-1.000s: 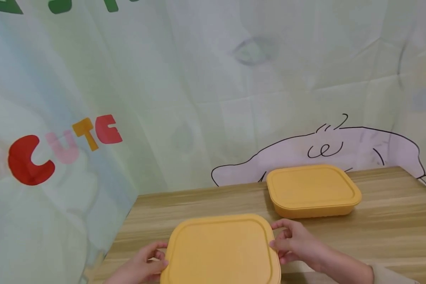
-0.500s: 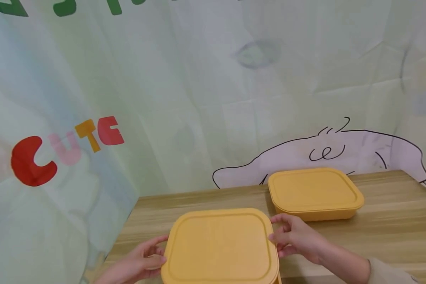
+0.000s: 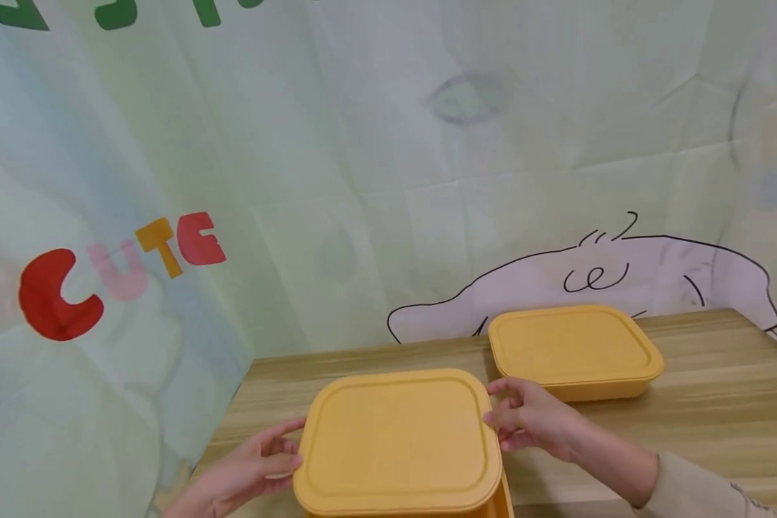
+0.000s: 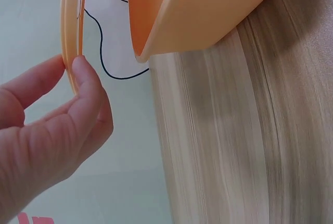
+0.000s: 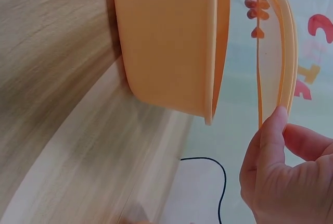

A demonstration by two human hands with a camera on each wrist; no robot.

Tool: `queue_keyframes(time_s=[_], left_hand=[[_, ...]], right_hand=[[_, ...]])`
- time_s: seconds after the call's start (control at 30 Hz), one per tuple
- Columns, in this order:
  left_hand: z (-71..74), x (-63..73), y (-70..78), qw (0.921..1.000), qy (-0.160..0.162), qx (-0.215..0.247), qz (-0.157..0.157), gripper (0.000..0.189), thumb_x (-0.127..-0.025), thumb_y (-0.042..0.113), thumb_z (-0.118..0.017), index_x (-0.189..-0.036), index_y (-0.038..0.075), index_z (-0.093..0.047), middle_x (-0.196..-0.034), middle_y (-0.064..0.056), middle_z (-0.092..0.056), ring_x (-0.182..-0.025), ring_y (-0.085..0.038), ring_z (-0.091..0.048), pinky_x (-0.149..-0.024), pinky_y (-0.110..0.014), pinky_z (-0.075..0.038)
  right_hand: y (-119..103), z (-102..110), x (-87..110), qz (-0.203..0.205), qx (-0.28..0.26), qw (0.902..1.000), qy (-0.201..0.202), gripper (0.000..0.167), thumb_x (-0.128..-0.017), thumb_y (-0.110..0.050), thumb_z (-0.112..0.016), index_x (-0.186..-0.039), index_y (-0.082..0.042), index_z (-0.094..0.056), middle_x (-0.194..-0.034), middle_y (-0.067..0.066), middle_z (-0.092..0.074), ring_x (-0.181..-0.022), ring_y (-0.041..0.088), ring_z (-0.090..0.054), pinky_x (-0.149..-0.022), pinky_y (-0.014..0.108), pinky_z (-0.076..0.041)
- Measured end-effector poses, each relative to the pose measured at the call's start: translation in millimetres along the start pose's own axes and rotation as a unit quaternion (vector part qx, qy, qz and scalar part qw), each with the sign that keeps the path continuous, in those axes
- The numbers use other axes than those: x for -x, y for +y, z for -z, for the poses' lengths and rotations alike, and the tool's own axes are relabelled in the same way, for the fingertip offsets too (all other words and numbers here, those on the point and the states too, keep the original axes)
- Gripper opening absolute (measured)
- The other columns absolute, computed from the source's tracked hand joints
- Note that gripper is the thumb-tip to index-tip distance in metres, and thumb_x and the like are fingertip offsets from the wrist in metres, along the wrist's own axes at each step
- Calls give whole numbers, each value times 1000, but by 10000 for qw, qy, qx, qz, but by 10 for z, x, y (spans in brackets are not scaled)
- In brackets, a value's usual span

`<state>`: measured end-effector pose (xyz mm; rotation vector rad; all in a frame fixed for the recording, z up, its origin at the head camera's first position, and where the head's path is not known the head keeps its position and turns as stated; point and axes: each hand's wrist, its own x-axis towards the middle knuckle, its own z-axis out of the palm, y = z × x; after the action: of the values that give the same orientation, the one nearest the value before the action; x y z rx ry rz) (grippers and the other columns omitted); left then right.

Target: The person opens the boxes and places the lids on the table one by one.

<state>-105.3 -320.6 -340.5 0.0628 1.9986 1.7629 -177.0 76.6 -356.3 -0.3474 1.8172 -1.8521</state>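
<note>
A yellow-orange rectangular lid (image 3: pixel 398 442) with rounded corners is held level above an open box (image 3: pixel 503 496) of the same colour. My left hand (image 3: pixel 252 464) pinches the lid's left edge between thumb and fingers. At the opposite edge, my right hand (image 3: pixel 534 421) grips it the same way. Both wrist views show a gap between the lid (image 4: pixel 73 21) and the rim of the box (image 5: pixel 166 41), which stands on the table. What the box holds inside is hidden.
A second yellow-orange box (image 3: pixel 576 352) with its lid on stands at the back of the wood-grain table (image 3: pixel 699 417), right of centre. Behind the table hangs a printed cloth (image 3: pixel 337 144) with coloured letters and a cartoon drawing.
Both hands have raised the lid and moved it slightly away from me. It has come apart from the box, whose right side and front now show beneath it. The second box stays put.
</note>
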Motion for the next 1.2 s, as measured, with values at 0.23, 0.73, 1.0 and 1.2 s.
queue_keyframes(time_s=[0.23, 0.73, 1.0, 1.2], left_hand=[[4, -26, 22, 9999, -29, 77, -142, 71, -92, 8, -57, -143, -8, -12, -101, -6, -49, -86, -13, -56, -76, -27, -51], [5, -106, 44, 9987, -70, 317, -389, 65, -92, 5, -56, -141, -12, -16, -102, -6, -54, -88, -12, -58, -78, -25, -51], [16, -151, 42, 9987, 55, 327, -384, 61, -92, 5, -56, -139, -12, -21, -103, -4, -55, -89, -12, -58, -79, -26, -51], [17, -196, 20, 9985, 99, 392, -377, 57, -92, 3, -54, -138, -13, -22, -103, -4, -56, -89, -12, -59, -78, -25, -51]], right_hand=[[-24, 30, -38, 12, -29, 10000, 2, 61, -85, -3, -64, -132, 10, -26, -87, 11, -52, -66, 14, -56, -59, 25, -53], [-65, 100, -110, 32, -51, 10000, -6, 62, -84, 1, -62, -133, 10, -26, -85, 10, -54, -64, 13, -56, -59, 24, -53], [-67, 112, -161, 110, -54, 9999, -53, 62, -83, 4, -60, -133, 10, -25, -84, 9, -54, -63, 13, -56, -59, 25, -53], [-68, 136, -209, 128, -35, 9999, -22, 65, -81, 3, -61, -134, 10, -25, -81, 8, -57, -62, 14, -57, -60, 27, -54]])
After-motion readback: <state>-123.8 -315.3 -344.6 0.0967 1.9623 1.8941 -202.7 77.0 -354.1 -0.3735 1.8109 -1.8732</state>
